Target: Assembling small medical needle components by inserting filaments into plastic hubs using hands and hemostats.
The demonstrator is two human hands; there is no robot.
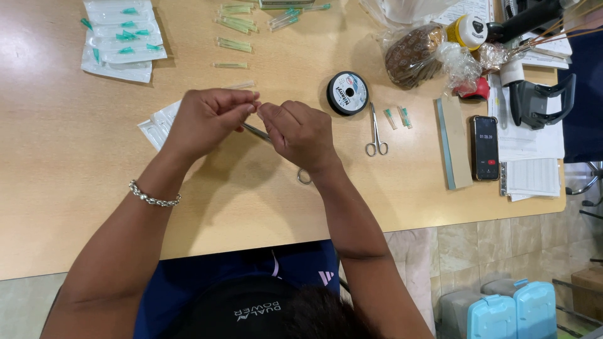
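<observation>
While left hand (207, 116) and right hand (300, 133) pinch something too small to identify, keep fingertips tight together, clear of forceps (276, 147) underneath, spool (347, 93) at 2 o'clock.

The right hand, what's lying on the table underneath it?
Under the right hand lies a metal scissor-like tool: its slim shaft shows between the hands and one finger ring sticks out by the wrist. The middle part is covered, so its exact type is unclear.
</observation>
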